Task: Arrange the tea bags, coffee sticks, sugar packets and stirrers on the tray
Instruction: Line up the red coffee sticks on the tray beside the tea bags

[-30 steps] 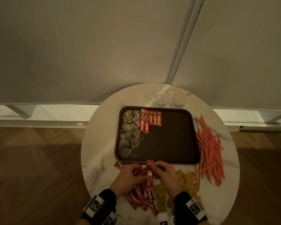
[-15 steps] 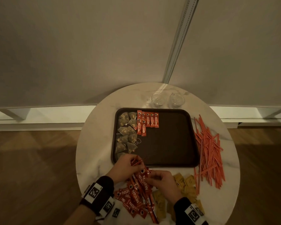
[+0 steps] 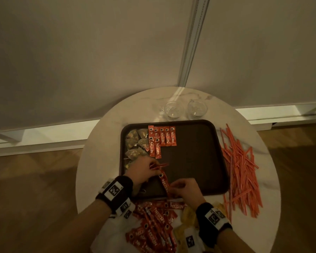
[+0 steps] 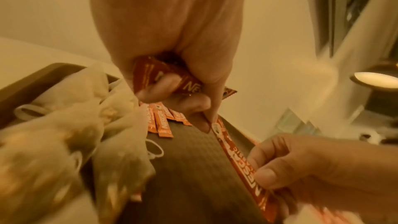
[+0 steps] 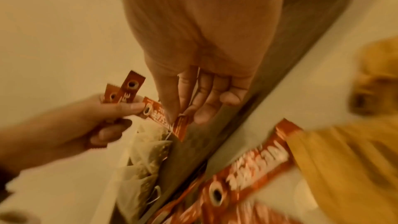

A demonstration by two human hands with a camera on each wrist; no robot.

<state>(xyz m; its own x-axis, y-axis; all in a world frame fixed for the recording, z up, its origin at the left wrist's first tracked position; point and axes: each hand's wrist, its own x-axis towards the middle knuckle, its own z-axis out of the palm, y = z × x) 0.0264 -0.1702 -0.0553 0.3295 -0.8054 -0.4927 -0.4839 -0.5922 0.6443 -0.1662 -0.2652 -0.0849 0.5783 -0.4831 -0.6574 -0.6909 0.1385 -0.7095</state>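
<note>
Left hand [image 3: 140,173] grip closed around a few coffee sticks [image 4: 170,81] over the tray's [image 3: 199,161] near-left. Right hand [image 3: 187,190] pinches one coffee stick [image 3: 165,185], its far end touching left fingers [image 4: 200,106].

I see a round white marble-patterned table [image 3: 102,143] standing on a wooden floor against a pale wall. A dark brown tray [image 3: 195,161] sits at its middle. Behind the tray, toward the wall, I see two clear glasses [image 3: 173,109] side by side, just off the tray's far rim. To the right of the tray lies a loose heap of orange stirrers [image 3: 239,172], running mostly lengthwise along the tray's right edge. At the near edge, in front of the tray, I see a scattered pile of red coffee sticks [image 3: 153,227], overlapping one another, and just to its right a cluster of yellow sugar packets [image 3: 188,218], touching the coffee sticks.
</note>
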